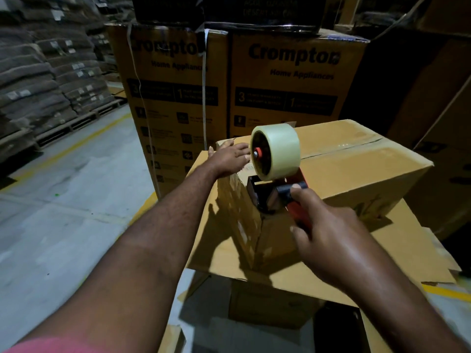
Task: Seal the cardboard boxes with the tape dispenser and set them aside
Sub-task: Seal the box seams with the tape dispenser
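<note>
Our right hand (328,233) grips the dispenser (276,174) at the near end of the box (356,171), whose seam (341,148) runs away from us, while our left hand (229,159) presses flat on top.

I'm looking into a warehouse: sacks (38,80) are sitting stacked on wooden pallets (76,123), tall Crompton cartons (293,80) are towering ahead, and a yellow line (84,141) is crossing the concrete floor (76,212).

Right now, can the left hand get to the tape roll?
Probably yes. The left hand lies flat on the box top, right beside the tape roll, with nothing between them. The right hand holds the tape dispenser.
</note>
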The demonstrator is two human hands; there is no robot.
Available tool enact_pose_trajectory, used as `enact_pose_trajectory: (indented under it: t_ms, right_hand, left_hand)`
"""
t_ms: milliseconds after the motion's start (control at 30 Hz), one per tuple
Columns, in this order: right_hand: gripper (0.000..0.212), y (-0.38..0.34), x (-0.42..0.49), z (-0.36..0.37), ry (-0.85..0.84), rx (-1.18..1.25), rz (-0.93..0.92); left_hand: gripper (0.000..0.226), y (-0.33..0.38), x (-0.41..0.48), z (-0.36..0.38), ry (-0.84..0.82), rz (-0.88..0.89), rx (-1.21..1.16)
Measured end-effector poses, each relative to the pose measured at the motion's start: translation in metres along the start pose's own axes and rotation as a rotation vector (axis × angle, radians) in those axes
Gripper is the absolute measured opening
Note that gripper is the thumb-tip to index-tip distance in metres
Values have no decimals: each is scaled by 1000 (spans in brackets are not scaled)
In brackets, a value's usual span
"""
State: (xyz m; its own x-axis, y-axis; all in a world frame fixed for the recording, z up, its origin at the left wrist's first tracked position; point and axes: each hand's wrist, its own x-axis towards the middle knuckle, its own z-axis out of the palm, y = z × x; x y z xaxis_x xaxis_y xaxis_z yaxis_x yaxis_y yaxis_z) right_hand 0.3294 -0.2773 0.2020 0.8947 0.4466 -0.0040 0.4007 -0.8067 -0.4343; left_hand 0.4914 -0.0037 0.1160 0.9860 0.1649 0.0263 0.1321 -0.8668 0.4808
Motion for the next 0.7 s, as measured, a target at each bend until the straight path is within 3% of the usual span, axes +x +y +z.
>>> enact_pose_trajectory:
  t_ms: [133, 233, 367, 700]
  right_hand:
    - [63, 4, -26, 2, 23, -22, -11]
    - [61, 2, -24, 5, 61, -10, -5]
    - [62, -1, -24, 7, 72, -14, 9]
    - [67, 12, -48, 22, 143, -2, 15]
  left_hand:
    - [47, 9, -5, -3, -11, -25, 58]
    - [44, 25, -24, -1, 132, 7, 75]
    - [35, 19, -58, 37, 63, 120, -262]
    - [41, 27, -65, 33, 22, 140, -123]
